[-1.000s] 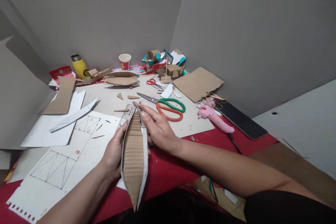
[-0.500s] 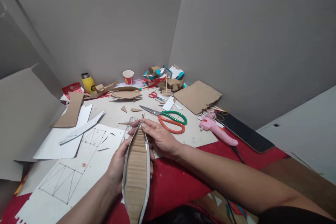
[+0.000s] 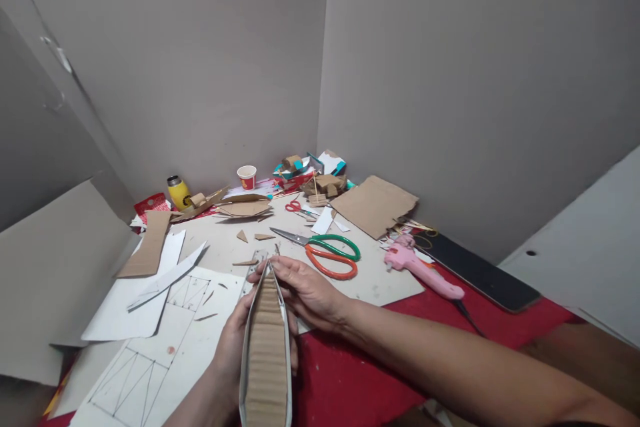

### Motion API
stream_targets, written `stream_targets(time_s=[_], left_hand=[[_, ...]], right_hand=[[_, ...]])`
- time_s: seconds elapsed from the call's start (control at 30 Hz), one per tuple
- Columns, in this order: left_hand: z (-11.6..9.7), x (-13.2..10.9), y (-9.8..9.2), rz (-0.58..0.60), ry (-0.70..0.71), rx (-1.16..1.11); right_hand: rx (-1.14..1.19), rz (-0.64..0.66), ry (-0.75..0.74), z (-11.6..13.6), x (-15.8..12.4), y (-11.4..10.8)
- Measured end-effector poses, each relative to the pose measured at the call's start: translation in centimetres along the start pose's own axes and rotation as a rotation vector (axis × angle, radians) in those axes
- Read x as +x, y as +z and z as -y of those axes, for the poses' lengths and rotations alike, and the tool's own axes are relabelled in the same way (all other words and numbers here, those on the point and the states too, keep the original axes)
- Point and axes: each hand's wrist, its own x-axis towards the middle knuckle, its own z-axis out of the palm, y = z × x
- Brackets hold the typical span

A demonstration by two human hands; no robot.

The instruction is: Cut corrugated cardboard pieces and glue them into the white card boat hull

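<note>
A long cardboard boat hull [image 3: 265, 353] with a ribbed brown floor and thin pale side walls points away from me, its tip far and its near end cut off by the frame. My left hand [image 3: 234, 340] wraps round it from the left and below, with fingertips showing past the right wall. At the pointed tip, my right hand [image 3: 310, 290] pinches the two walls together between thumb and fingers. Just beyond lie scissors [image 3: 320, 250] with one green and one orange handle. A clear ruler [image 3: 254, 270] is partly hidden behind the hands.
A pink glue gun [image 3: 423, 273] and a dark flat slab [image 3: 480, 273] lie at right. Cardboard sheet [image 3: 375, 205], paper cup [image 3: 247, 177], yellow bottle [image 3: 179, 193] and small red scissors [image 3: 294, 206] stand or lie behind. A sheet with drawn lines [image 3: 150, 360] is at left.
The view has tilted up, so the table sits lower in the picture and shelves show at the top. Both hands keep the same hold on the cardboard boat hull.
</note>
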Motion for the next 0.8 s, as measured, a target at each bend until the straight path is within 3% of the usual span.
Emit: stream_targets(time_s=[0.43, 0.63, 0.8], left_hand=[[0.2, -0.3, -0.1, -0.056, -0.058, 0.000], [0.2, 0.0, -0.4, 0.001, 0.013, -0.009], [-1.0, -0.4, -0.6, -0.031, 0.145, -0.061]], right_hand=[[-0.037, 0.049, 0.058, -0.1, 0.1, -0.5], [-0.147, 0.004, 0.030, 0.1, 0.2, -0.3], [-0.367, -0.119, -0.048, 1.5, 0.6, -0.8]])
